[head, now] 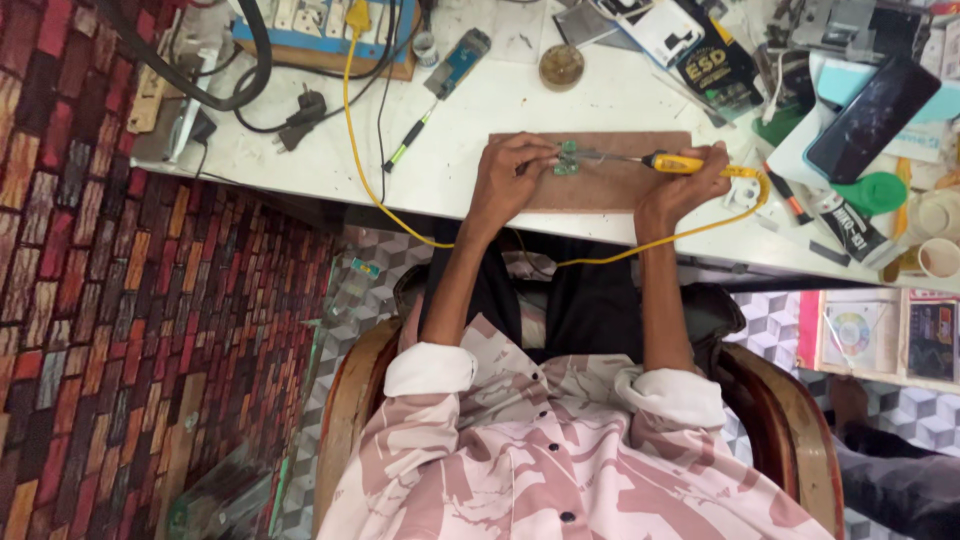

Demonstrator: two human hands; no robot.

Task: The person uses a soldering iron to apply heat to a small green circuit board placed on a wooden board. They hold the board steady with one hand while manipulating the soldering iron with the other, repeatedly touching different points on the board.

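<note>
I see open bench left of the brown board, broken only by a green-handled screwdriver and the yellow cable. Right of my right hand it's crowded: black phone, tubes, small cup. Behind the board, a round tin.

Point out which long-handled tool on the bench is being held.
The yellow-handled soldering iron, gripped in the right hand; the green-and-black screwdriver lies untouched.

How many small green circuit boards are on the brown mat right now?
2: one circuit board at the left hand fingertips, another just below it. The soldering iron points at them. The fingers may hide more.
</note>
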